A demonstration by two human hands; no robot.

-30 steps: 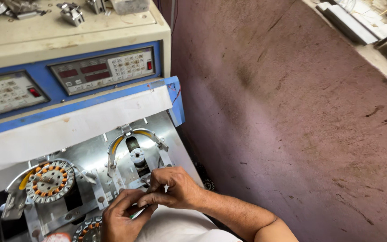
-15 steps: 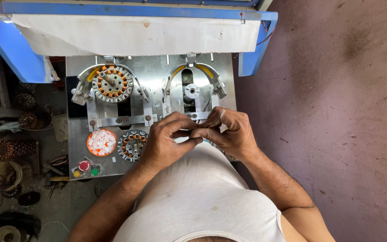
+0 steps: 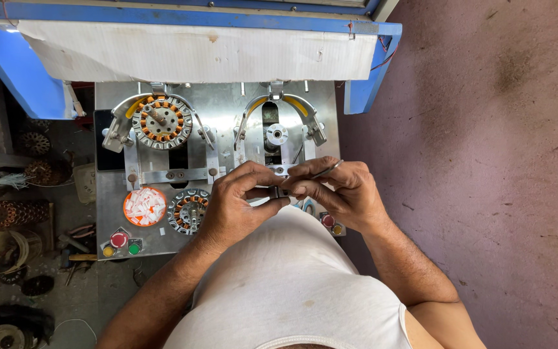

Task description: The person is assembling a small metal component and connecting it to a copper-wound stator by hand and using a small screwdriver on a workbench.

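Metal shines on the small dark part (image 3: 278,192) that both hands pinch together, just in front of the empty right winding holder (image 3: 276,134). A moment ago the hands were in the same spot, so the work on this little piece looks to be going on. The left hand (image 3: 239,201) curls in, its fingers (image 3: 263,178) shut on the part. The right hand (image 3: 340,192) meets it, fingers shut on it too, over the grey machine plate (image 3: 221,106). A copper-wound ring (image 3: 158,121) sits in the left holder.

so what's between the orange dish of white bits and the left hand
In the head view, a second stator with copper windings lies flat on the metal plate, between the orange dish and the left hand.
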